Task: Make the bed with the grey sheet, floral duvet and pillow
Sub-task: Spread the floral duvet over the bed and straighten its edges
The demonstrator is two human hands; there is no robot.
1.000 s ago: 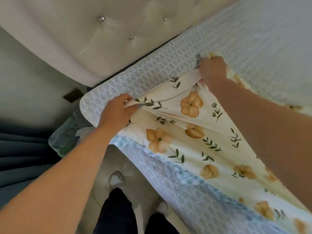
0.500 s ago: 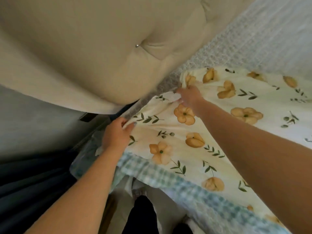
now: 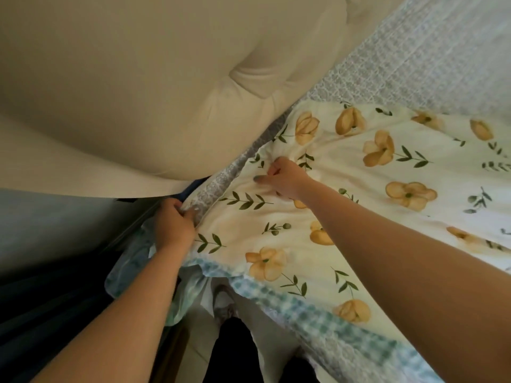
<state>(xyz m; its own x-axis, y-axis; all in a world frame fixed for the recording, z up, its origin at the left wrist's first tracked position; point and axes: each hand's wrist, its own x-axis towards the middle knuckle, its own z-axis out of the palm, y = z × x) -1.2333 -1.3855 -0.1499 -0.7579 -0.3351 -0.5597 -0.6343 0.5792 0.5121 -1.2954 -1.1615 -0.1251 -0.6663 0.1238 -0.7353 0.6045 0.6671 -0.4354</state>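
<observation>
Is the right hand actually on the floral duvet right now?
Touching. The head view shows the right hand with fingers curled, pinching a bunched fold of the floral duvet.

Cream duvet (image 3: 345,194) with orange flowers, grey patterned sheet (image 3: 431,59), beige headboard (image 3: 124,78).

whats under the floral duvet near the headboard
The grey sheet shows past the top edge of the floral duvet and at the corner the left hand grips. Under the duvet itself, where the right hand bunches it, everything is covered.
</observation>
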